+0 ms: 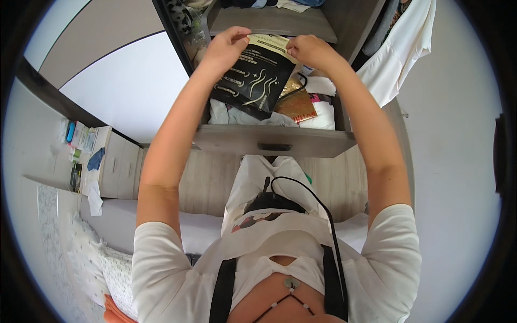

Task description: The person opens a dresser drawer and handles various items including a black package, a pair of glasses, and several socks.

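Note:
A black flat pouch [247, 81] with a pale yellow top band hangs tilted over an open drawer [237, 135]. My left hand [227, 48] pinches its upper left corner, and my right hand [312, 53] grips the upper right corner. Below and to the right of the pouch, a gold packet [298, 102] lies in the drawer with a black cord loop on it. Grey folded cloth [231, 114] and a white bundle [322, 116] lie along the drawer's front. The pouch hides part of what is behind it.
Above the drawer is a shelf [274, 24] with folded clothes. A white garment [401, 59] hangs at the right. Clear plastic bags [195, 27] fill the left side of the cabinet. A cluttered side table [105, 141] and a bed [116, 264] stand at the left.

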